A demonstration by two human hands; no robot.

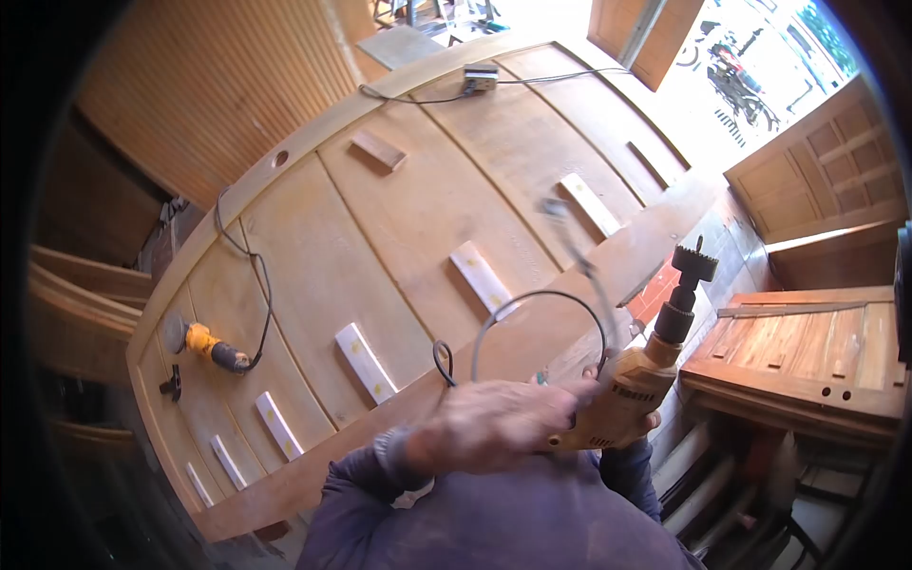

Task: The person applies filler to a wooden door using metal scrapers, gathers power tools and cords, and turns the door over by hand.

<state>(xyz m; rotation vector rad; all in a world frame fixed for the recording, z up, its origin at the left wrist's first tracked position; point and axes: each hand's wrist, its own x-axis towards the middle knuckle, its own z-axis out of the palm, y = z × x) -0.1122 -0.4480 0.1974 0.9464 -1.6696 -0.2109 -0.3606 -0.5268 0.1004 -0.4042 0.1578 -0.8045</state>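
A yellow power drill (pixel 622 394) with a toothed hole-saw bit (pixel 696 264) points up and away at the lower right. My right hand (pixel 652 424) is wrapped round the drill, mostly hidden behind its body. Smeared by motion, my left hand (pixel 508 418) is closed at the rear of the drill, on its power cord (pixel 541 294). The cord loops above this hand, and a blurred end hangs over the large wooden door panel (pixel 370 247). Several pale wooden blocks (pixel 365 363) lie on the panel.
On the panel, an orange sander (pixel 215 347) lies at the left, and a socket box (pixel 480 78) with a cord sits at the far edge. Stacked wooden doors (pixel 807 351) stand at the right. Ribbed boards (pixel 218 85) are at the upper left, a motorcycle (pixel 736 81) beyond the opening.
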